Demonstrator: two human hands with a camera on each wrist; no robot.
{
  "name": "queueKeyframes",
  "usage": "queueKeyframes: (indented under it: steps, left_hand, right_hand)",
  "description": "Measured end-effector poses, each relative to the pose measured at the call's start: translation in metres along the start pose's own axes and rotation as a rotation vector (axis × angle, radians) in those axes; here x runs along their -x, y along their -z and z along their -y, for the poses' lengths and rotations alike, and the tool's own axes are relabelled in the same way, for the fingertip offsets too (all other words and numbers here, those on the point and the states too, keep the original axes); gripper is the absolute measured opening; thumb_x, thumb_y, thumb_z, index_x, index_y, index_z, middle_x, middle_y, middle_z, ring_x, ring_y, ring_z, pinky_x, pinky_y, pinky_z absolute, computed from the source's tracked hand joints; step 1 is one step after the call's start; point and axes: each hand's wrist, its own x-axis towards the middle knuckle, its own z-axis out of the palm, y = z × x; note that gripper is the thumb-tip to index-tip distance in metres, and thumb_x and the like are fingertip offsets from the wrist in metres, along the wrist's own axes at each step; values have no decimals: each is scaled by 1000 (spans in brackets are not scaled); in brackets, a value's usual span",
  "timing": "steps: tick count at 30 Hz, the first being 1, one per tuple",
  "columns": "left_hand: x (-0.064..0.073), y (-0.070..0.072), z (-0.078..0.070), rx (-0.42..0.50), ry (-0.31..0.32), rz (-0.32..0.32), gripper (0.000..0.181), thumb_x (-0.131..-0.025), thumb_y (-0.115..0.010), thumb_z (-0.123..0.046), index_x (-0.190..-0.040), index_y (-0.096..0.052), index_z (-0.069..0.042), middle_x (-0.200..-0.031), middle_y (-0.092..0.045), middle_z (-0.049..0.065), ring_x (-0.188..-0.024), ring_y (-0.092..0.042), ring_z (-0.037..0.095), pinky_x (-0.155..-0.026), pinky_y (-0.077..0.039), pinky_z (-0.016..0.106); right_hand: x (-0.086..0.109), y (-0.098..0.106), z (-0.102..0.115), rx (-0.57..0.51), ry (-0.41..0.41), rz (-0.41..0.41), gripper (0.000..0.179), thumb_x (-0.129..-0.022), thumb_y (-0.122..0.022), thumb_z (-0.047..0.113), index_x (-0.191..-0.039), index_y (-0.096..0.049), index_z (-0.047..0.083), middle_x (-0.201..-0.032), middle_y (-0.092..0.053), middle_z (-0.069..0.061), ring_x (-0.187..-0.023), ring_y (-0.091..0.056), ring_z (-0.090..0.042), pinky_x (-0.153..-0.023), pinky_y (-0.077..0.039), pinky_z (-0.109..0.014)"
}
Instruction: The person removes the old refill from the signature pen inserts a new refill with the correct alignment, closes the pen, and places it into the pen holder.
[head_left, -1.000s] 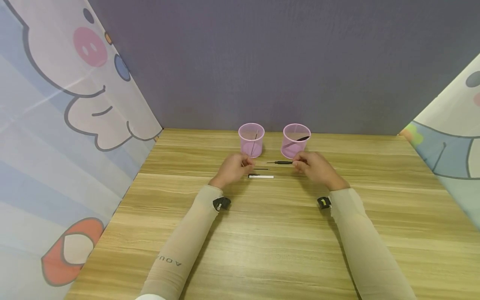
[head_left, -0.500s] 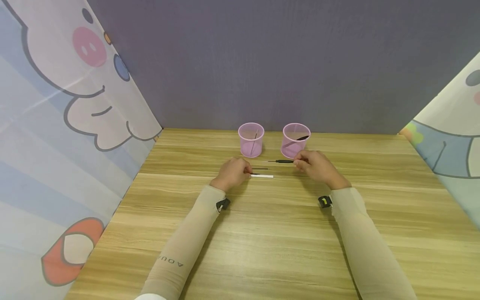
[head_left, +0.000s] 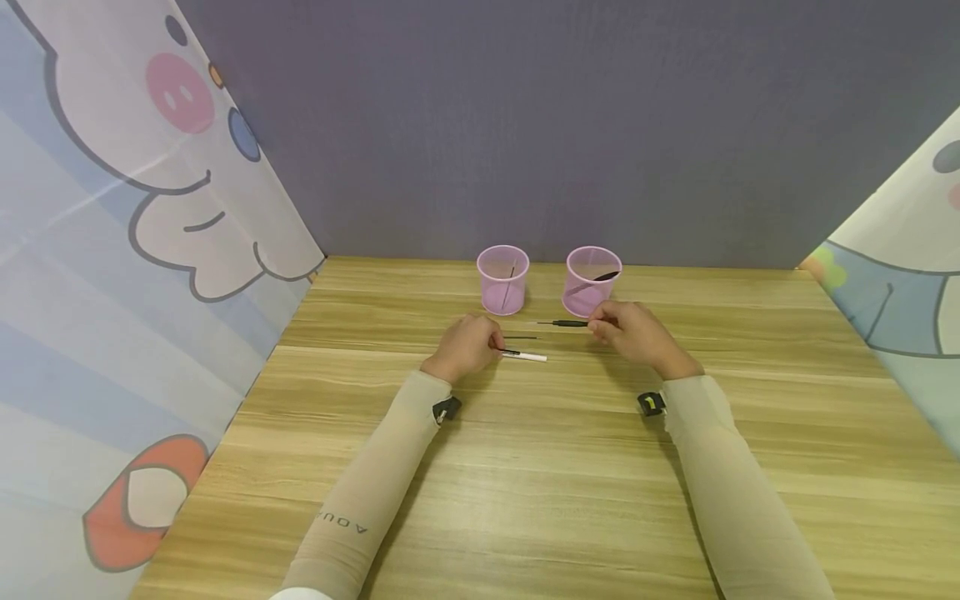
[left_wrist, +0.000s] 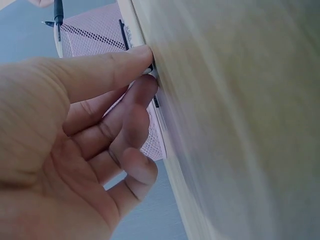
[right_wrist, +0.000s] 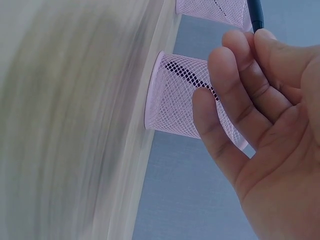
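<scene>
My left hand (head_left: 467, 343) pinches the black-clipped end of a slim white pen (head_left: 532, 357) low over the table, thumb and forefinger right at the tabletop in the left wrist view. The pen's white end points right. My right hand (head_left: 632, 335) holds a slim black-handled tool (head_left: 566, 323) with a thin shaft pointing left, between thumb and forefinger; its other fingers are loosely bent in the right wrist view. A thin dark rod (head_left: 525, 337) lies between the hands, behind the pen.
Two pink mesh cups stand at the back. The left cup (head_left: 491, 297) holds a thin rod; the right cup (head_left: 573, 292) holds a long black item leaning on its rim. A grey wall (head_left: 480, 133) rises behind the wooden table (head_left: 540, 483).
My left hand has come down from near the left cup to the white pen and taken hold of its end, and the pen has turned slightly. The right hand stays nearly still.
</scene>
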Motion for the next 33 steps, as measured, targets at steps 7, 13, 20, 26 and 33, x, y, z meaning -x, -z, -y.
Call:
queueKeyframes:
  steps: [7,13,20,26,33]
  left_hand:
    - [0,-1,4,52,-37,-2,8,-83,-83,-11,-87,-78,-15,-87,-77,-2,-84,-70,15,-84,-56,34]
    - [-1,-1,4,58,-41,3,11,-83,-83,-9,-90,-79,-16,-90,-77,-2,-86,-71,14,-85,-56,33]
    - [-1,0,4,59,-44,30,10,-85,-82,-10,-92,-80,-16,-91,-78,-1,-88,-71,15,-85,-56,35]
    - [-1,3,6,113,-51,44,8,-86,-80,-11,-93,-80,-15,-91,-78,-1,-89,-69,15,-88,-55,34]
    - [-1,7,11,176,-59,69,5,-91,-77,-14,-96,-79,-13,-90,-76,0,-86,-68,14,-87,-54,34]
  right_hand:
    - [1,1,1,14,-14,3,13,-102,-62,11,-93,-67,4,-77,-65,-7,-70,-55,-16,-63,-47,-28]
    - [1,1,1,11,-11,2,13,-102,-62,11,-93,-67,3,-78,-65,-7,-70,-55,-15,-63,-47,-27]
    - [2,1,-1,23,-7,-4,12,-101,-63,11,-94,-68,3,-78,-66,-5,-70,-57,-15,-63,-48,-26]
    - [2,3,-1,19,-24,2,14,-102,-62,12,-96,-68,2,-78,-65,-6,-70,-56,-17,-63,-48,-28]
    - [3,6,-1,-3,-37,7,14,-103,-60,11,-99,-68,0,-83,-68,-13,-73,-59,-18,-65,-49,-28]
